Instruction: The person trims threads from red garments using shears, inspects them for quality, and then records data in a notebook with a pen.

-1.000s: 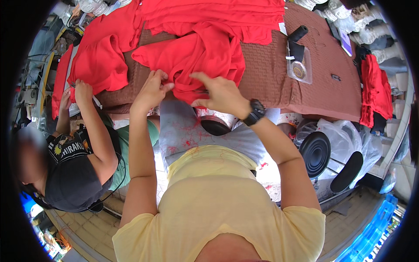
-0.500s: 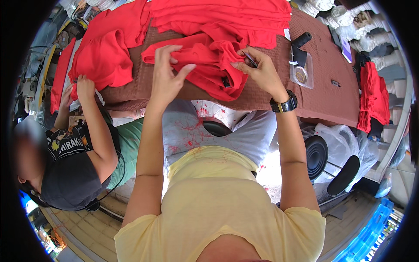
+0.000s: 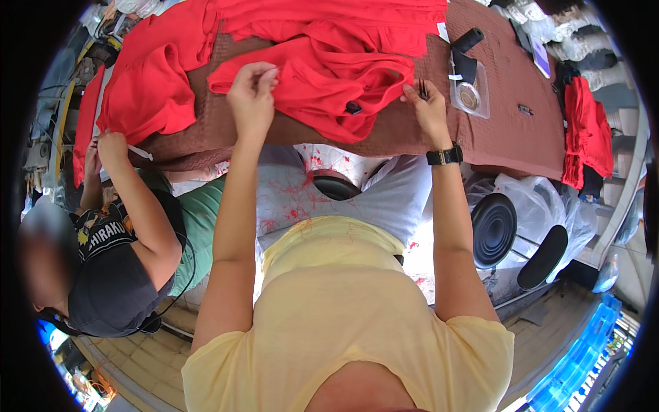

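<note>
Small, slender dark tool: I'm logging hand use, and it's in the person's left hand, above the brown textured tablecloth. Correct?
Wrong hand: the head view shows the small, slender dark tool in the person's right hand, above the brown textured tablecloth.

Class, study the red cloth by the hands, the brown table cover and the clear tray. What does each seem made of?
Red cloth: soft fabric, fairly matt, judging by its loose folds; knit or weave is unclear.
Brown table cover: probably textile, matt, with a raised pattern and draping edge.
Clear tray: likely smooth plastic, being see-through with glossy highlights.
</note>
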The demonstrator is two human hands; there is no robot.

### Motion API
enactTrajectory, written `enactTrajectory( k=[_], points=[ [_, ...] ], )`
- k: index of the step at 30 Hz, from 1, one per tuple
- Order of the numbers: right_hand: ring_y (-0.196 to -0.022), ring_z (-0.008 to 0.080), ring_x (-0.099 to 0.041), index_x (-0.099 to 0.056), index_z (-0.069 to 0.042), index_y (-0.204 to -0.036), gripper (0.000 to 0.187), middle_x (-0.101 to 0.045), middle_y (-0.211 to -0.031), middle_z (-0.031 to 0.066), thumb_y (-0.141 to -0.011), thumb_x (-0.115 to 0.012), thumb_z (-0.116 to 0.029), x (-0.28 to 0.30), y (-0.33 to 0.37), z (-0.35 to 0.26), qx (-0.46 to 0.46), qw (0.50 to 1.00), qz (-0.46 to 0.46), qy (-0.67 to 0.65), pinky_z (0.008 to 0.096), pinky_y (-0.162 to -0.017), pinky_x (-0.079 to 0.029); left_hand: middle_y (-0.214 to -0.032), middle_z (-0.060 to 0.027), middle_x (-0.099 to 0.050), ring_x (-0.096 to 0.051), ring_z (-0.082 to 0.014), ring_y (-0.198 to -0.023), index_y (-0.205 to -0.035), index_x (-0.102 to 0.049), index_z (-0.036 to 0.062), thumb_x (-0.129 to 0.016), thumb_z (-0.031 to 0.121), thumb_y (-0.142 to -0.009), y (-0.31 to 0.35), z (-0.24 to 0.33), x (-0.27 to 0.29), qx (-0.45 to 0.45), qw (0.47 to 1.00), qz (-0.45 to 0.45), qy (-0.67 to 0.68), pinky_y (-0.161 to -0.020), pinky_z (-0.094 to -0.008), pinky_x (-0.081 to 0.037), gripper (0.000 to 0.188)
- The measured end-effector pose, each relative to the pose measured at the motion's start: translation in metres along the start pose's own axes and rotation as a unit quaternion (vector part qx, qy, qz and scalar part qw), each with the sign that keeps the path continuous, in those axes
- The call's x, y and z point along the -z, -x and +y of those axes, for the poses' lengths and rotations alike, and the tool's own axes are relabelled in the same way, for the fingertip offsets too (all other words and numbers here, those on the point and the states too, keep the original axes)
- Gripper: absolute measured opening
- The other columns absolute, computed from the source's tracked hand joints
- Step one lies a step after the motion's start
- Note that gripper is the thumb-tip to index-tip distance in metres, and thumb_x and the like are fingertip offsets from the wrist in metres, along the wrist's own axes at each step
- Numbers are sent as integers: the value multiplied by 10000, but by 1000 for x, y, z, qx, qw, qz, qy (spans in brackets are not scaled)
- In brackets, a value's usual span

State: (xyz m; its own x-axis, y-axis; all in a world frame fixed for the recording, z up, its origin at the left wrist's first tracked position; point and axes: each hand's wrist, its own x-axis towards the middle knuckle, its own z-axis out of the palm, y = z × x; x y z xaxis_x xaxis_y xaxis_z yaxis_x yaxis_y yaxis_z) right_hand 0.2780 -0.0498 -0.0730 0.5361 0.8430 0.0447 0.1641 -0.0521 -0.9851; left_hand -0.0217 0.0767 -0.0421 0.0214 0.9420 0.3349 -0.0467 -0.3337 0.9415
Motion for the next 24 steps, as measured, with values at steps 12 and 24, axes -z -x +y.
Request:
enactTrajectory(
  k=[12,24],
  points=[
    [-820,220,-653,-690,-12,-1029,229,-662,-886,104,-834,-754,-114,-48,59,-34,138,950,-97,262,303,-751,-504,-678,-97,-539,-609,-259,-663,-987,-631,28,-776,194,-813,71,11,-42,-101,911,-229,-328,-662,-364,-493,281],
    [-761,63,-555,-697,21,-1004,188,-684,-835,38,-869,-750,-99,-19,64,-45,61,988,-132,53,249,-699,-466,-769,-40,-661,-607,-108,-730,-891,-680,-20,-691,43,-881,73,82,31,205,766,-602,91,-665,-260,-483,65]
  ],
)
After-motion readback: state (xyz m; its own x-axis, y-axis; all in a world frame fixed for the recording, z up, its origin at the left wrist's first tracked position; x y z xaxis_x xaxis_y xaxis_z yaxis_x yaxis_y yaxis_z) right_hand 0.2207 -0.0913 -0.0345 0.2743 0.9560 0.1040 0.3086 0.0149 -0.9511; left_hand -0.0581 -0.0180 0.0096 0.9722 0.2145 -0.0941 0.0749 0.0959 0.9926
